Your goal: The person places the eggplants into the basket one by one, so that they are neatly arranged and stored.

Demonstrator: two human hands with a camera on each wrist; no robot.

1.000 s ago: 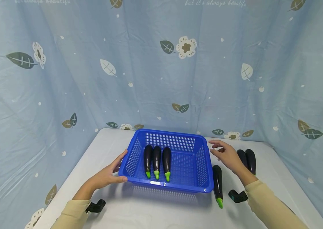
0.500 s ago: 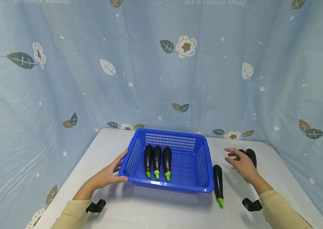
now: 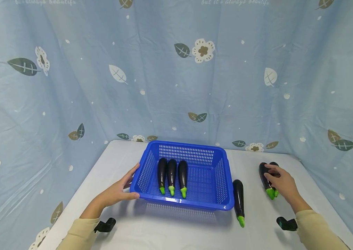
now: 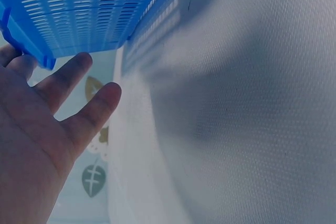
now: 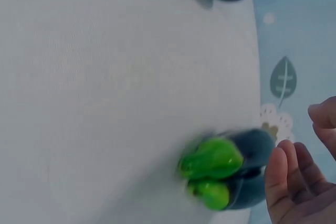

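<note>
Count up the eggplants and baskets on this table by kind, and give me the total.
Blue basket: 1
Eggplants: 6, with 3 inside the basket, 1 just outside it and 2 together by the right hand
Total: 7

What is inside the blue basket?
Three dark eggplants lie side by side inside the blue basket, green ends toward its near side. Whatever is directly beneath them is covered, so that can't be seen.
</note>
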